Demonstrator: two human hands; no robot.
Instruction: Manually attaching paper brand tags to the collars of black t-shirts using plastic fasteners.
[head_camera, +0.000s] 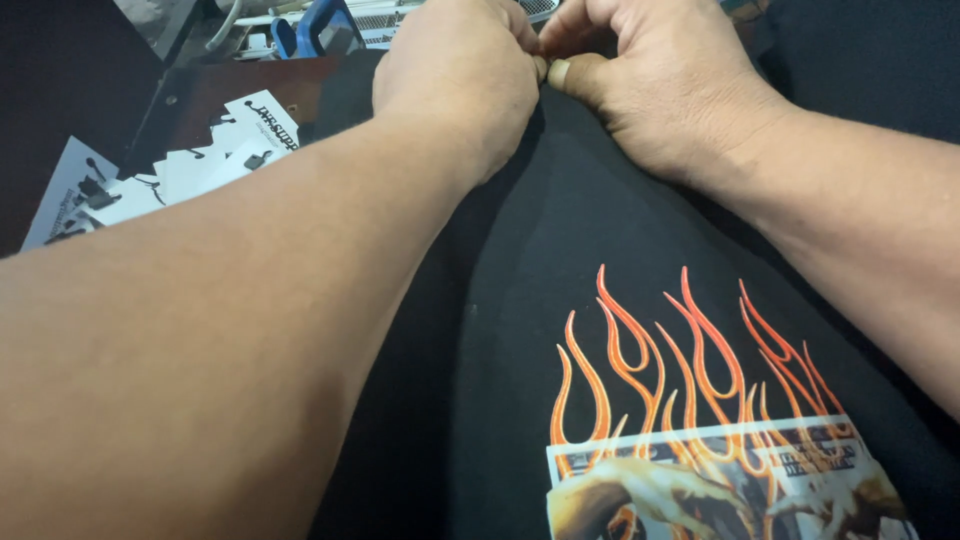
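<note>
While both thumbs meet, the left hand (455, 85) and right hand (650, 85) pinch the black shirt (520, 300) fabric between their fingertips, apparently working its top edge; paper tags (165, 175) lie left of the fingers.

Black printed shirt (560, 300), white tags (190, 170) on table (40, 90)

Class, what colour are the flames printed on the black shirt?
Orange with red edges, on the flame print of the black shirt; seen in the head view.
</note>
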